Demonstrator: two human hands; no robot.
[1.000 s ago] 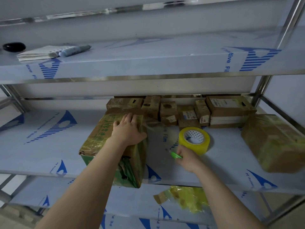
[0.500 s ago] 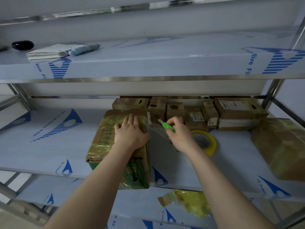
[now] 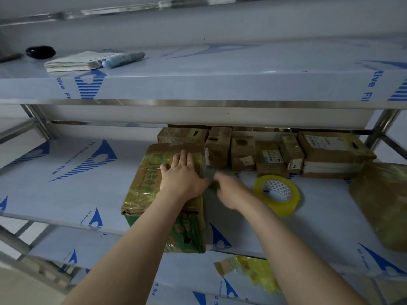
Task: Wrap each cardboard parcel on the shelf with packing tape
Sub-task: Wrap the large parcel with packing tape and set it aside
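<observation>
Cardboard, already glossy under yellowish tape, makes up the parcel point(image 3: 164, 194) at the middle of the shelf point(image 3: 66, 172), its near end jutting a little over the front edge. It looks stiff on its flat top but dented and soft at the near corners, so I judge it moderately heavy and best held flat on top or by its long side walls, not by the crushed end. The taped skin is probably slick, so a spread palm should serve better than pinching fingertips.

On top of it the left hand point(image 3: 181, 178) lies open, fingers together and pointing to the far side, pressing down. Just right of it, at the parcel's right top edge, the right hand point(image 3: 231, 190) is blurred; it seems closed around something small and greenish, but what it holds I cannot tell.

Further right the roll of packing tape point(image 3: 277, 194) lies flat on the shelf, near that hand but apart from it. Behind, a row of small boxes point(image 3: 253, 153) stands along the far edge, light and rigid by their look. At the far right sits another wrapped parcel point(image 3: 383, 203), cut by the frame.
</observation>
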